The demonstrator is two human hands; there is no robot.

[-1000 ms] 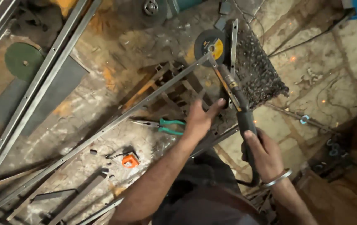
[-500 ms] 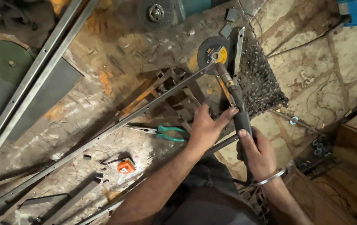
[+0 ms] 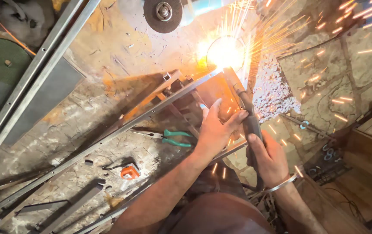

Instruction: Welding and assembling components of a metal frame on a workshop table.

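Two hands on one dark angle grinder (image 3: pixel 242 104): right hand (image 3: pixel 269 158) clenched round its rear handle, left hand (image 3: pixel 216 128) gripping the body. Its disc is lost in glare and orange sparks against the long grey steel bar (image 3: pixel 108 141). Green-handled pliers (image 3: pixel 168 137), small orange tool (image 3: pixel 129 172), two loose discs nearby.

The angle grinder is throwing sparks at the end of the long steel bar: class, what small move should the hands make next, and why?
Probably hold steady and ease the angle grinder slightly deeper. Sparks burst where the disc meets the steel bar, so it looks to be cutting. The right hand grips the handle, and the left hand braces beside the tool.
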